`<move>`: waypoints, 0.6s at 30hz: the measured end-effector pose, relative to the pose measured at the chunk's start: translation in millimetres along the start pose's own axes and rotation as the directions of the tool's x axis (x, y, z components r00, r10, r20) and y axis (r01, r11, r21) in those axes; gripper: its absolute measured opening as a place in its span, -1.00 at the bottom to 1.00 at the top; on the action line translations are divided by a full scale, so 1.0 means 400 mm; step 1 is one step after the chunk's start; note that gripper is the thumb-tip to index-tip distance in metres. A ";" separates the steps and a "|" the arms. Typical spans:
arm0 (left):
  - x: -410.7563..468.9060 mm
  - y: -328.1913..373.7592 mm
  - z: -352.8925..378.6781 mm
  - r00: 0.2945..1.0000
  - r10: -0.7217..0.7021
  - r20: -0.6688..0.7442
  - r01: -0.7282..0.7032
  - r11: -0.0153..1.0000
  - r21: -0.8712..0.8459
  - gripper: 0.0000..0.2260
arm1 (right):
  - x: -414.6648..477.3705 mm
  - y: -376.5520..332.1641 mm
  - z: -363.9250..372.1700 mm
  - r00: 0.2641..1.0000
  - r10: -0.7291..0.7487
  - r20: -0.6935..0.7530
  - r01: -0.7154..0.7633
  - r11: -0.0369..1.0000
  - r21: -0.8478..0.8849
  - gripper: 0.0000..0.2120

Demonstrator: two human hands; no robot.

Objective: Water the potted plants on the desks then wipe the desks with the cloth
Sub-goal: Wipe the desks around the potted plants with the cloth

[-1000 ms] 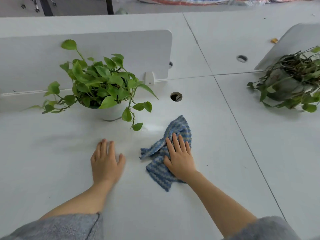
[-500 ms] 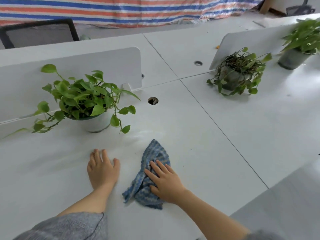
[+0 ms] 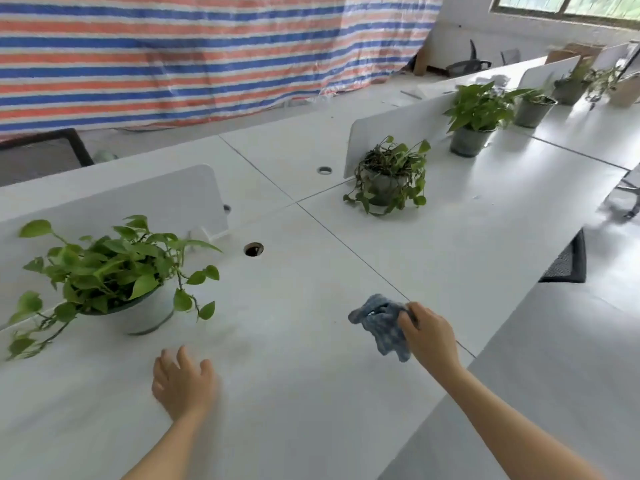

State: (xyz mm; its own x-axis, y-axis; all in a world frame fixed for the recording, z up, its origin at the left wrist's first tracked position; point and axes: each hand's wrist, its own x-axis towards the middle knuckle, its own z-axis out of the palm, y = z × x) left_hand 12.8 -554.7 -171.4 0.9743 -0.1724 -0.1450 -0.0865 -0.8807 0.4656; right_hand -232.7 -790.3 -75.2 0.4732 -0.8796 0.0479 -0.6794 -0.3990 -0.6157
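The blue cloth (image 3: 381, 325) is bunched in the right hand (image 3: 431, 337), whose fingers and thumb curl round its right end. The rest hangs crumpled to the left of the hand, low over the white bench (image 3: 311, 375) at the near right, just left of the thin seam that runs diagonally between two tops. I cannot tell whether the cloth touches the surface. The left hand (image 3: 183, 382) is palm down at the near middle of the same bench, fingers straight and slightly spread, holding nothing. It is blurred, so contact with the top is unclear. Farther back and to its left stands a potted plant (image 3: 114, 275), bright green in a white pot, with stems trailing over the pot's left side. Behind it rises a white divider panel (image 3: 145, 206), and to the plant's right is a round cable hole (image 3: 253, 249). Past the seam, a second plant (image 3: 389, 178) with darker trailing stems sits in a grey pot beside another divider. A third plant (image 3: 474, 116) stands farther right, with more pots (image 3: 533, 107) beyond. A striped tarpaulin (image 3: 173, 57) in blue, orange and white hangs along the far side. A dark chair (image 3: 568, 261) is at the bench's right edge.
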 end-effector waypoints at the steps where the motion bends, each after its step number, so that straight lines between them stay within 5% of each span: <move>1: -0.006 0.036 0.005 0.999 0.039 -0.012 -0.040 0.999 -0.032 -0.58 | 0.014 0.003 -0.028 0.999 0.016 -0.037 -0.014 0.999 0.047 -0.78; 4: -0.053 0.183 0.033 0.976 0.217 0.004 -0.215 0.970 -0.110 -0.55 | 0.052 0.020 -0.104 0.995 -0.017 -0.095 0.027 0.995 0.097 -0.82; 7: -0.154 0.366 0.076 0.841 0.512 0.176 -0.445 0.839 -0.314 -0.46 | 0.077 0.058 -0.160 0.993 -0.052 -0.108 0.068 0.986 0.150 -0.83; 10: -0.293 0.559 0.102 0.602 0.650 0.463 -0.305 0.724 -0.618 -0.49 | 0.093 0.110 -0.215 0.982 -0.143 -0.122 0.164 0.969 0.185 -0.85; 13: -0.396 0.707 0.124 0.452 0.697 0.557 -0.187 0.684 -0.705 -0.73 | 0.116 0.174 -0.269 0.966 -0.235 -0.110 0.248 0.960 0.130 -0.85; 15: -0.442 0.775 0.147 0.441 0.717 0.539 -0.197 0.664 -0.722 -0.94 | 0.129 0.229 -0.313 0.955 -0.277 -0.111 0.286 0.955 0.076 -0.80; 18: -0.472 0.847 0.184 0.491 0.696 0.524 -0.067 0.629 -0.774 -0.95 | 0.148 0.327 -0.368 0.945 -0.302 -0.125 0.305 0.952 0.010 -0.67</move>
State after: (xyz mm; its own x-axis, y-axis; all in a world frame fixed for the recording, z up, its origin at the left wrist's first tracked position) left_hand -215.9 -852.8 -50.6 0.3092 -0.9289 -0.2040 0.0410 -0.2013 0.9787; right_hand -376.1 -932.7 -37.1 0.5825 -0.7432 0.3291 -0.4970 -0.6461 -0.5793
